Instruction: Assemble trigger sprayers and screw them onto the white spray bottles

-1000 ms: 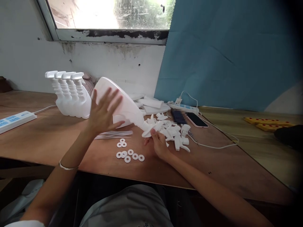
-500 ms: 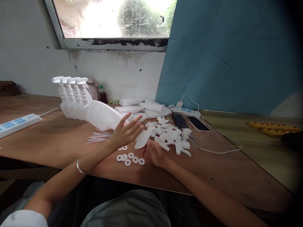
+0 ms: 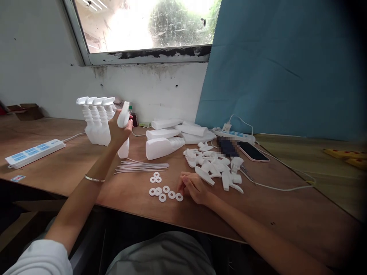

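My left hand [image 3: 119,131] is wrapped around the neck area of a white spray bottle [image 3: 124,148], which stands roughly upright at the right end of a row of similar spray bottles [image 3: 96,128]. Its white sprayer head [image 3: 124,114] shows above my fingers; whether its base touches the table is hard to tell. My right hand [image 3: 195,187] rests on the table with curled fingers, beside several flat white washers [image 3: 162,197]. Its fingertips are partly hidden, so anything in them cannot be made out. Thin white tubes [image 3: 140,167] lie bundled between my hands.
Loose white sprayer heads [image 3: 210,164] lie piled right of centre. Behind them are white bottles on their sides [image 3: 163,148]. A phone [image 3: 254,151], a cable and a power strip [image 3: 235,135] are at the right; another power strip [image 3: 36,152] lies at the left.
The tilted spray bottle has come upright and moved left to the row, with my left hand now closed around it. My right hand has left the sprayer head and curled beside the washers.
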Demonstrator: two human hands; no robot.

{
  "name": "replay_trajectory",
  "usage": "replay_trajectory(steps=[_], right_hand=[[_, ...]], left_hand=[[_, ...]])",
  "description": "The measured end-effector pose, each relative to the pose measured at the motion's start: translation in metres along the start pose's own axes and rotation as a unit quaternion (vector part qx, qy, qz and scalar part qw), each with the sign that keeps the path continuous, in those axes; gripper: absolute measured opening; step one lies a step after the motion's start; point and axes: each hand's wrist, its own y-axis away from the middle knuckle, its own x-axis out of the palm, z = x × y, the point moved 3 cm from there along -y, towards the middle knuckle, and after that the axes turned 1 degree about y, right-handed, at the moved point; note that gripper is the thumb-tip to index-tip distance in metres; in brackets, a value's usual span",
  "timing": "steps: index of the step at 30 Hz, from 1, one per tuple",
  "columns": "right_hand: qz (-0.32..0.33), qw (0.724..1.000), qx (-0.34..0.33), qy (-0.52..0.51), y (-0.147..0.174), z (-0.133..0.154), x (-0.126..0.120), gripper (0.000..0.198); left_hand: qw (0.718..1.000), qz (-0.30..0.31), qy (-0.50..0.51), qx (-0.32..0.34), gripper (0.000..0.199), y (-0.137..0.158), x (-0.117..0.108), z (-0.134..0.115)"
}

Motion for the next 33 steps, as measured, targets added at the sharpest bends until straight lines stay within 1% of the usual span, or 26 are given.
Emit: replay_trajectory(steps=[3,5,9,13,17,20,22,25,27,30,33], right_hand=[[0.002,1.000,0.002,-0.003,0.000,-0.001,0.000,0.058],[0.004,1.000,0.004,-0.003,0.000,-0.002,0.001,0.057],[0.009,1.000,0.015,-0.002,0.000,-0.004,0.002,0.057],[0.008,1.000,0.007,0.006,0.000,-0.004,0.003,0.058],[0.009,1.000,0.011,0.012,0.000,-0.004,0.003,0.059],[0.013,0.999,0.014,0.026,0.000,-0.004,0.004,0.058],[0.012,0.999,0.012,0.035,0.000,-0.004,0.004,0.058],[0.014,0.999,0.016,0.043,0.000,-0.005,0.004,0.057],[0.019,0.999,0.021,0.044,0.001,-0.006,0.005,0.057],[0.024,0.999,0.025,0.041,0.000,-0.008,0.006,0.057],[0.027,0.998,0.026,0.041,0.000,-0.007,0.006,0.058]], left_hand=[[0.995,-0.014,0.090,-0.047,0.016,-0.016,0.003,0.020],[0.988,-0.016,0.132,-0.076,0.014,-0.024,0.007,0.035],[0.978,-0.016,0.170,-0.119,0.013,-0.037,0.011,0.059],[0.969,0.016,0.198,-0.145,0.012,-0.043,0.015,0.073],[0.968,0.043,0.189,-0.162,0.011,-0.044,0.023,0.076],[0.976,0.058,0.141,-0.156,0.008,-0.044,0.032,0.073],[0.984,0.048,0.097,-0.144,0.014,-0.044,0.035,0.072],[0.990,0.012,0.042,-0.134,0.029,-0.045,0.035,0.072],[0.991,-0.007,0.021,-0.131,0.033,-0.044,0.033,0.073],[0.991,-0.015,0.017,-0.128,0.030,-0.042,0.030,0.073],[0.991,0.016,0.060,-0.119,0.028,-0.039,0.028,0.072]])
